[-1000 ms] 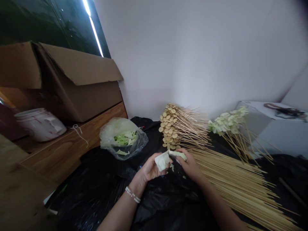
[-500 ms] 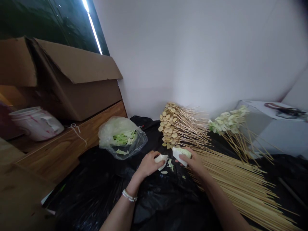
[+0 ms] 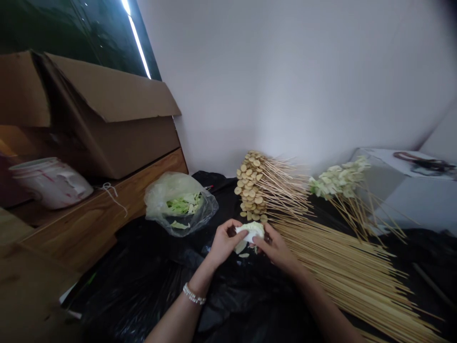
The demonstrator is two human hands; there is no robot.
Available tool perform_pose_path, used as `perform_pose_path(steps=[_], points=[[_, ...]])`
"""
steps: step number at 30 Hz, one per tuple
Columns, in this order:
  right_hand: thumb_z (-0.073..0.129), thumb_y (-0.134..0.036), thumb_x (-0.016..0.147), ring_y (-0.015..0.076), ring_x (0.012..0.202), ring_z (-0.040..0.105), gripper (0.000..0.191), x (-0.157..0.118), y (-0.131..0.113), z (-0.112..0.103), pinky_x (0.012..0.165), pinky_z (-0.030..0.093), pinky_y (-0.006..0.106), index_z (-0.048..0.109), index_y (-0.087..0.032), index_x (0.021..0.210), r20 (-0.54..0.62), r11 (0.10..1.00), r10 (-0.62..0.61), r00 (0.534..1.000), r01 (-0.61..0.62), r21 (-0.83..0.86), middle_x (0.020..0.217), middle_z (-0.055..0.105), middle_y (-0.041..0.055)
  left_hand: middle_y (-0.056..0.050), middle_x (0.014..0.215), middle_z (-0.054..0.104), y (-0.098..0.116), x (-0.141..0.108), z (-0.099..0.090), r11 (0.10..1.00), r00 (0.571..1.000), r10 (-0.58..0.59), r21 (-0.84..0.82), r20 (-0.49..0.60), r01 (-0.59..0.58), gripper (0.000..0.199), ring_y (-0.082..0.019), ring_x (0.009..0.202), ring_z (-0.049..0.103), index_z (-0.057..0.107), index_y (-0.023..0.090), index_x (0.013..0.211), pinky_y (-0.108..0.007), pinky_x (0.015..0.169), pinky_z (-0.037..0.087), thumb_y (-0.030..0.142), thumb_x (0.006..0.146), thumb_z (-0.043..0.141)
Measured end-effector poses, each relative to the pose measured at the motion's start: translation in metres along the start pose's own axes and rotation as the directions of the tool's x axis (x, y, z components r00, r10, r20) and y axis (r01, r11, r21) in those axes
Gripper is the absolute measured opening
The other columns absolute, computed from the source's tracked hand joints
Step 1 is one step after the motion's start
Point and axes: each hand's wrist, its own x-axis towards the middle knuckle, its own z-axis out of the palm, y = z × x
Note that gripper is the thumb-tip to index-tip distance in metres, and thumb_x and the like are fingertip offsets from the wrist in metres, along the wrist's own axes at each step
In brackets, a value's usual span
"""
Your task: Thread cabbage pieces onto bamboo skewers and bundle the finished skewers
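Observation:
A pale piece of cabbage leaf (image 3: 250, 231) is held between my left hand (image 3: 224, 243) and my right hand (image 3: 274, 250), and the fingers of both hands grip it. A few cabbage scraps (image 3: 243, 252) lie just below my hands on the black plastic sheet (image 3: 228, 305). Behind my hands stands a bundle of wooden skewers threaded with round tan slices (image 3: 252, 186). Loose bare skewers (image 3: 342, 267) fan out to the right of my right hand. To the left, a clear plastic bag of chopped cabbage (image 3: 178, 205) sits near my left hand.
A bundle of skewers topped with cabbage pieces (image 3: 339, 183) lies at the right, before a white box (image 3: 403, 186). On the left are a wooden ledge (image 3: 107, 209), a stained white bucket (image 3: 50, 183) and an open cardboard box (image 3: 103, 119). A white wall stands behind.
My hands have moved closer together. The cabbage pieces they held apart half a second ago now form one pale lump between them.

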Motion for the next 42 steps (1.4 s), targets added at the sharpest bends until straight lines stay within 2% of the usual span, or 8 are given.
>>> perform_pose_path(steps=[6,12,20,24,31,35,38,42], points=[[0.038,-0.039,0.095,0.0164,0.054,0.056,0.02,-0.005,-0.001,0.002,0.057,0.042,0.027,0.049,-0.023,0.1,-0.071,0.938,-0.114,0.991,0.084,-0.336,0.059,0.056,-0.0036,0.0,0.075,0.061,0.006,-0.007,0.009,0.999,0.995,0.024,0.031,0.098,-0.027,0.033,-0.012,0.066,0.052,0.062,0.014,0.085,-0.021,0.06,0.039,0.039,0.069,0.077],[0.038,-0.037,0.094,0.0197,0.065,0.059,0.018,-0.008,-0.005,0.004,0.06,0.037,0.028,0.049,-0.023,0.097,-0.118,0.818,-0.226,0.967,0.123,-0.562,0.073,0.062,0.0021,0.0,0.069,0.06,0.011,-0.012,0.012,0.998,0.99,0.014,0.059,0.142,-0.023,0.03,-0.011,0.064,0.05,0.065,0.013,0.079,-0.021,0.06,0.038,0.039,0.072,0.075],[0.043,-0.053,0.09,0.0117,0.05,0.049,0.029,-0.007,0.001,0.01,0.046,0.037,0.022,0.05,-0.024,0.091,-0.099,0.999,0.024,0.995,-0.026,-0.024,0.064,0.054,-0.0041,-0.002,0.069,0.066,0.007,-0.013,0.01,0.961,0.951,-0.117,-0.21,0.288,0.181,0.035,-0.012,0.061,0.056,0.065,0.012,0.079,-0.022,0.061,0.041,0.041,0.067,0.08],[0.052,-0.06,0.084,0.0064,0.039,0.037,0.039,-0.008,-0.004,0.016,0.036,0.024,0.018,0.051,-0.022,0.096,-0.055,0.956,0.16,0.986,-0.141,0.259,0.055,0.049,-0.0077,-0.001,0.069,0.065,0.004,-0.012,0.01,0.939,0.958,-0.111,-0.287,0.264,0.188,0.033,-0.01,0.061,0.055,0.065,0.012,0.077,-0.021,0.06,0.041,0.038,0.065,0.081],[0.064,-0.059,0.077,0.0009,0.031,0.02,0.042,-0.01,-0.014,0.027,0.035,0.014,0.016,0.05,-0.02,0.085,0.045,0.793,0.199,0.979,-0.188,0.579,0.046,0.043,-0.0111,0.0,0.07,0.063,0.001,-0.013,0.015,0.887,0.964,-0.127,-0.407,0.236,0.216,0.033,-0.008,0.063,0.055,0.066,0.013,0.078,-0.019,0.062,0.042,0.037,0.064,0.083],[0.066,-0.055,0.077,0.0009,0.031,0.019,0.04,-0.01,-0.017,0.027,0.034,0.013,0.017,0.045,-0.021,0.076,0.082,0.72,0.183,0.98,-0.19,0.668,0.046,0.043,-0.0109,0.0,0.069,0.061,0.004,-0.015,0.015,0.795,0.945,-0.136,-0.537,0.296,0.283,0.035,-0.009,0.062,0.056,0.067,0.014,0.081,-0.02,0.063,0.044,0.037,0.061,0.085],[0.066,-0.056,0.077,0.0013,0.031,0.018,0.045,-0.006,-0.018,0.013,0.034,0.014,0.017,0.039,-0.022,0.066,0.072,0.705,0.176,0.982,-0.177,0.687,0.042,0.037,-0.0113,0.002,0.057,0.052,0.008,-0.016,0.007,0.745,0.918,-0.074,-0.59,0.39,0.311,0.035,-0.008,0.053,0.047,0.063,0.014,0.067,-0.02,0.053,0.037,0.041,0.059,0.085],[0.065,-0.054,0.078,0.0024,0.032,0.024,0.039,0.001,-0.019,-0.009,0.034,0.014,0.017,0.043,-0.022,0.073,-0.077,0.743,0.178,0.981,-0.083,0.664,0.047,0.045,-0.0096,0.0,0.062,0.058,0.013,-0.013,-0.004,0.899,0.917,-0.097,-0.36,0.388,0.248,0.034,-0.01,0.055,0.048,0.069,0.015,0.073,-0.023,0.055,0.036,0.043,0.06,0.083]])
